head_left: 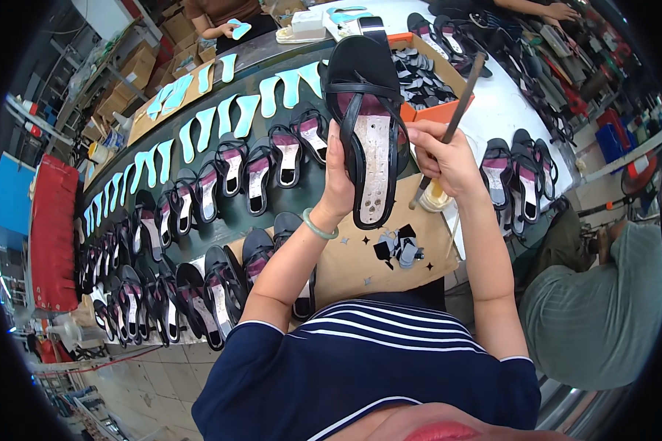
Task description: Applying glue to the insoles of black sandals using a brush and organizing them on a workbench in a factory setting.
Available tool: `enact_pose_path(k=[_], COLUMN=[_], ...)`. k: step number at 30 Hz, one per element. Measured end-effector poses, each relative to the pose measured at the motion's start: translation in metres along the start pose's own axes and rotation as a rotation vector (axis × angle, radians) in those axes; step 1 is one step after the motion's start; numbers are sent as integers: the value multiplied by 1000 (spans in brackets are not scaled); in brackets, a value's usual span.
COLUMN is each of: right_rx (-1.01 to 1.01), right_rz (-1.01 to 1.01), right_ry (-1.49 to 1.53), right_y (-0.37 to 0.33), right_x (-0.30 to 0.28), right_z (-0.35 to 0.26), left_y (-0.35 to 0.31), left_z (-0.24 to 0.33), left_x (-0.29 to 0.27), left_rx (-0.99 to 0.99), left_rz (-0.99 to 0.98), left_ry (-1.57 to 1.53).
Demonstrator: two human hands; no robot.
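A black strappy sandal (369,158) with a pale footbed and a dark purple lining stands raised in front of me, toe end up. My left hand (336,176) is closed round its left side. My right hand (447,156) grips a long dark stick (463,99), slanting down to the left, while its thumb and forefinger meet the sandal's right-hand strap. Just below that hand is a small jar (435,198) with pale content. Whether the stick's lower end carries bristles, I cannot tell. Small black and grey cut pieces (401,250) lie heaped on a brown cardboard sheet (346,275).
Rows of similar sandals (257,180) and light-blue insoles (195,136) line the dark green surface (221,209) at left. An orange box (438,110) of dark pieces sits behind the sandal. More sandals (524,173) are at right. Other people work at the far side and right.
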State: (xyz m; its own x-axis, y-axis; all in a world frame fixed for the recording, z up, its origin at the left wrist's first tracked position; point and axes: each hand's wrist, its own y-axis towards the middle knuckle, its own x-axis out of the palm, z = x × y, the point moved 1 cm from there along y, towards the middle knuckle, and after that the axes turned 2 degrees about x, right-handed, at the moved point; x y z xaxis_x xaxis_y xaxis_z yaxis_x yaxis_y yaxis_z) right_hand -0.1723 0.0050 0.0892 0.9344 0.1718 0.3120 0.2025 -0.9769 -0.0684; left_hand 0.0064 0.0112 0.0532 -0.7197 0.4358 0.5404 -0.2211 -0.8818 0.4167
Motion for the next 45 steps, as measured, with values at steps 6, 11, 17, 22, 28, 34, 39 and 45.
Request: enact_pose_path(k=[6,11,17,22,28,34,39,45], right_rx=[69,139,139,136,156,166,120,81], right_rz=[-35,-34,-44,-53,-55,-33,-3,27], right_ry=[-64,-230,-345,-352,-391,-466,-476,-497], right_y=[-2,-3,-5,-5,-8,-11,-15,-12], right_x=[-4,-11,-7,-3,-4,0,3,1], right_z=[-11,-24,-32,-32,-33,-36,-34,-31], left_y=[-2,3,5,9,9,9,12,15], left_z=[-6,2,3,1,7,8,8,5], left_x=[-8,11,16,8,12,17,21,18], left_rx=[-26,60,69,44,38,37,34,19], left_rz=[-60,-110,-148,-173,-206,-200,-187,-151], left_ry=[97,151,160,129,112,100,90,93])
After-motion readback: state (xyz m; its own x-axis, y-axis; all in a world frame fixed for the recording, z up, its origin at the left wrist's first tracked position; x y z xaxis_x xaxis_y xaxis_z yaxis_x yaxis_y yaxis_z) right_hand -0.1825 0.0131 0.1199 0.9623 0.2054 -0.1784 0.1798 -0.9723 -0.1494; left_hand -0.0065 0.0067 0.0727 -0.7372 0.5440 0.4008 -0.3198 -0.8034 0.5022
